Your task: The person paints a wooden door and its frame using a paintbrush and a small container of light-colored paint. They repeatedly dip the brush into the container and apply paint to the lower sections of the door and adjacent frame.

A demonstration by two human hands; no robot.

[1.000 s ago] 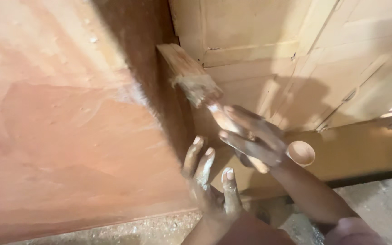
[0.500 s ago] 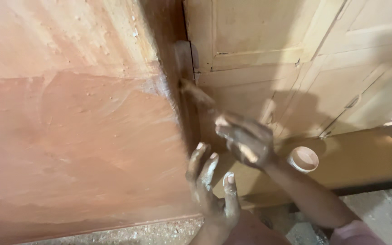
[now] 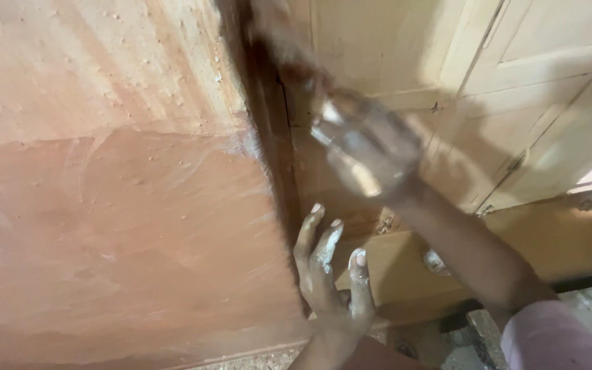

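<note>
A large reddish-brown wooden panel (image 3: 104,205) fills the left side, its lower part wetter and darker than the top. Along its right side runs a dark stained edge (image 3: 268,137). My right hand (image 3: 368,147) is blurred with motion and grips a paintbrush (image 3: 279,38), whose bristle end is smeared against the top of that edge. My left hand (image 3: 327,274) has pale stains on it. Its fingers are spread and rest flat near the lower part of the panel's edge, holding nothing.
Pale wooden doors (image 3: 529,41) with raised panels stand behind. A small round container (image 3: 435,262) shows partly behind my right forearm. A lighter wooden board (image 3: 570,240) lies low at the right, with sawdust-strewn floor (image 3: 584,301) below.
My right hand has swept the brush up and left along the panel's dark edge and is now blurred. My left hand stays by the lower edge.
</note>
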